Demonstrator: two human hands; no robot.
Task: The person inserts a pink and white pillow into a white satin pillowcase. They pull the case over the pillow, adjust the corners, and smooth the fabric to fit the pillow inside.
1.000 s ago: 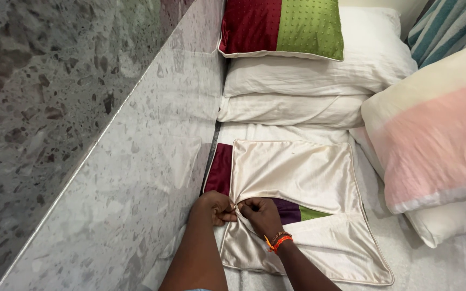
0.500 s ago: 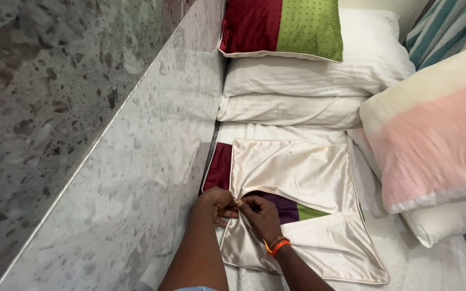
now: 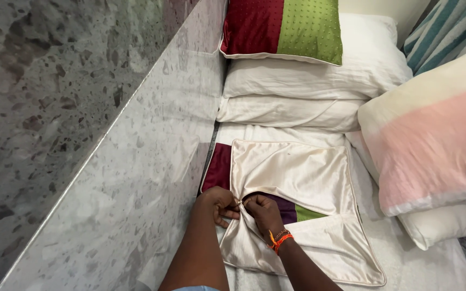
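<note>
Lying on the bed [image 3: 438,269] beside the speckled stone wall [image 3: 136,161], the cream cushion cover [image 3: 292,178] is gaping while the left hand [image 3: 217,203] and right hand [image 3: 262,211] are pinching what is probably its zip, risking snagging the maroon-and-green inner cushion [image 3: 284,209].

- Cream satin-like cushion cover [image 3: 292,178], near centre: smooth cloth with a soft sheen; maroon, purple and green fabric shows through its slit.
- Maroon-and-green cushion [image 3: 284,27], far: matt cloth, dotted raised texture.
- White pillows [image 3: 297,81], far: matt cotton-like cloth, creased.
- Grey speckled stone surface [image 3: 109,161], left: polished, glossy.
- Pink-and-cream pillow [image 3: 432,145], right: soft matt cloth.
- Orange thread band [image 3: 279,240] on wrist.
</note>
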